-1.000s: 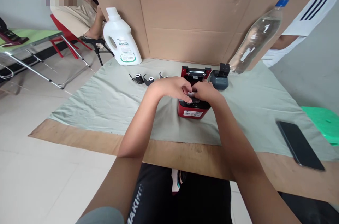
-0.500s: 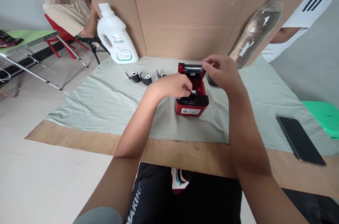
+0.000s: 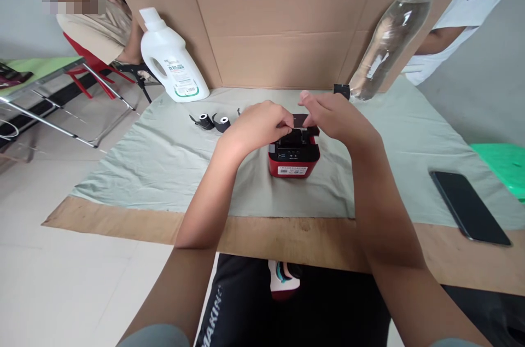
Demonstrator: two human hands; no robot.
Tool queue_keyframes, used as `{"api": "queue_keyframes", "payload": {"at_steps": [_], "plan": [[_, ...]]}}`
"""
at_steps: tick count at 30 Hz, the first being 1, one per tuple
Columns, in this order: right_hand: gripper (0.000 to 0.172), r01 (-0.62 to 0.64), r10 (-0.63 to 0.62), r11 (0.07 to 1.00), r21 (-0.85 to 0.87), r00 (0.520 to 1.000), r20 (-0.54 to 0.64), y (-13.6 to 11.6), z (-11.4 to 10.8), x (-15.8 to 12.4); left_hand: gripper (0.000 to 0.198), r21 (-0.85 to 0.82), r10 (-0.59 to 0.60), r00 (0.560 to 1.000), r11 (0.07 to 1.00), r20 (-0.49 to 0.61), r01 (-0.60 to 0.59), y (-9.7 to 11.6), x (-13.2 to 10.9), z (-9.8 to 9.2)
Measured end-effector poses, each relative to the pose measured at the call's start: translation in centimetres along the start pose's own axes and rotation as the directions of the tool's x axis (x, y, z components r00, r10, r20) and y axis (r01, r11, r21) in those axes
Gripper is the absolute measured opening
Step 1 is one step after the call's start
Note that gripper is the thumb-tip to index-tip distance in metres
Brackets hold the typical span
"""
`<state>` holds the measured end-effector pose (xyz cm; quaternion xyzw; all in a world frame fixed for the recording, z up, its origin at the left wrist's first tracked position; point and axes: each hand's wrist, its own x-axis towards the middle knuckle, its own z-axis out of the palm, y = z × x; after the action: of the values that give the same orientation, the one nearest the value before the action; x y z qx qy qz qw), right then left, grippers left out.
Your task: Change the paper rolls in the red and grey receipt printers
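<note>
Pale floor tiles [image 3: 65,281] and a green-topped side table [image 3: 45,70] on metal legs fill the left of the room, where a person in a beige top [image 3: 88,35] sits on a red chair [image 3: 88,57]. Next, a white jug [image 3: 176,65] with a green-edged label stands before a brown cardboard panel [image 3: 279,57], and small black rolls with white cores [image 3: 206,121] lie on the wrinkled gray-green cloth [image 3: 135,172] covering a wooden table [image 3: 287,232]. The left hand [image 3: 260,122] curls over the left side of a compact red-and-black printer [image 3: 294,166], fingertips drawn close together; whether they pinch anything cannot be told. Seated mid-table on the cloth, the boxy printer shows a glossy red front with a white printed label, a black control strip above it and a dark lid partway open. At its right, the right hand [image 3: 332,117] reaches over the lid, thumb and forefinger spread apart. Beyond are a clear bottle [image 3: 391,43] with a blue cap, a striped white sleeve [image 3: 467,7], a black phone [image 3: 470,207] and a green stool [image 3: 500,169].
</note>
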<state>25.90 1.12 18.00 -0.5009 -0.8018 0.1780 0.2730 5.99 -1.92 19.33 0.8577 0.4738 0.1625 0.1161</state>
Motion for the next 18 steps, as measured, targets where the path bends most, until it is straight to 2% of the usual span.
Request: {"api": "queue_keyframes", "payload": {"at_steps": [3,7,8,10,12,13,15,18], "plan": [[0.065,-0.093,0.088,0.995,0.031,0.987,0.138,-0.1,-0.3,-0.5,0.019,-0.008,-0.017,1.0,1.0,-0.007,0.017,-0.6,0.5,0.4],[0.067,-0.062,0.045,0.993,0.097,0.985,0.165,0.8,-0.3,-0.5,0.025,-0.119,-0.091,0.996,0.989,-0.014,0.089,-2.6,0.9,0.6],[0.067,-0.059,0.04,0.992,0.108,0.985,0.168,1.0,-0.3,-0.5,0.031,-0.151,-0.135,0.991,0.979,0.011,0.135,-3.4,0.9,0.5],[0.067,-0.054,0.035,0.993,0.109,0.984,0.173,1.4,-0.1,-0.5,0.055,-0.195,-0.258,0.959,0.941,0.116,0.277,-5.1,1.0,0.6],[0.066,-0.045,0.03,0.995,0.084,0.985,0.168,1.7,0.1,-0.6,0.078,-0.255,-0.382,0.891,0.861,0.247,0.44,-6.8,1.1,1.1],[0.066,-0.038,0.027,0.997,0.068,0.987,0.157,1.8,0.2,-0.6,0.08,-0.322,-0.411,0.858,0.804,0.307,0.5,-7.6,1.2,1.5],[0.065,-0.022,0.017,0.999,0.04,0.992,0.126,1.8,0.4,-0.5,0.07,-0.511,-0.408,0.826,0.65,0.389,0.562,-9.1,1.6,2.3],[0.065,-0.041,0.041,0.999,-0.002,0.993,0.113,1.6,0.6,-0.6,0.049,-0.71,-0.31,0.831,0.433,0.462,0.556,-10.5,2.0,3.2]]}}
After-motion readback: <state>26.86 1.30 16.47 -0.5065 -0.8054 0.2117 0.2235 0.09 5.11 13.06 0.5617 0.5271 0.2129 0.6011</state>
